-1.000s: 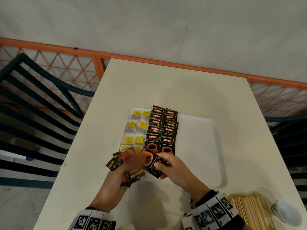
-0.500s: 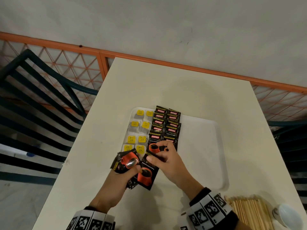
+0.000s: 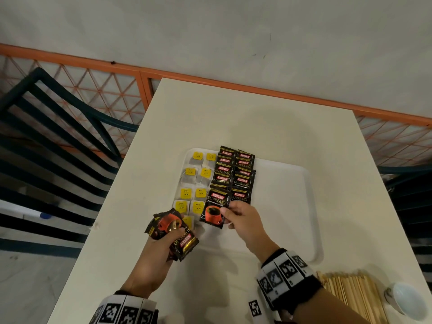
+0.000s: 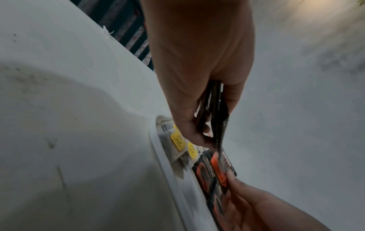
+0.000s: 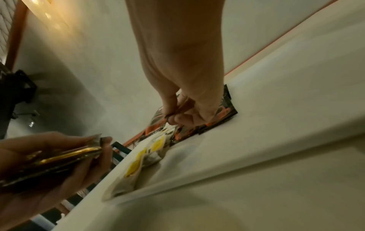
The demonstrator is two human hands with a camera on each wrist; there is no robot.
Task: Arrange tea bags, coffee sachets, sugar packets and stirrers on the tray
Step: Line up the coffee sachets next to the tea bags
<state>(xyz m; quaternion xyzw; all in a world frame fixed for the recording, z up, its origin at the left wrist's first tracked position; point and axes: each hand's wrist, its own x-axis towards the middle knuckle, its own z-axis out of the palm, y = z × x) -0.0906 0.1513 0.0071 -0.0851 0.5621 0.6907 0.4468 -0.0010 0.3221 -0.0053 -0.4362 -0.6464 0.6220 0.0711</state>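
The coffee-sachet step is in hand. The right hand (image 3: pixel 243 220) pinches one Kopiko sachet (image 3: pixel 214 210) by its edge at the near end of the sachet columns (image 3: pixel 235 174) on the white tray (image 3: pixel 292 206), beside the tea bags (image 3: pixel 195 181); it seems not quite flat yet. The left hand (image 3: pixel 163 244) grips a fan of spare sachets (image 3: pixel 174 232) just off the tray's near-left corner. Next: lay it square, overlapping its column, then draw another.

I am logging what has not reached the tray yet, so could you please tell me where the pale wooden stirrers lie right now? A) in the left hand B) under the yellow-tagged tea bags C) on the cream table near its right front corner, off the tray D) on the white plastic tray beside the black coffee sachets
C: the pale wooden stirrers lie on the cream table, outside the white plastic tray, beside a small white cup.
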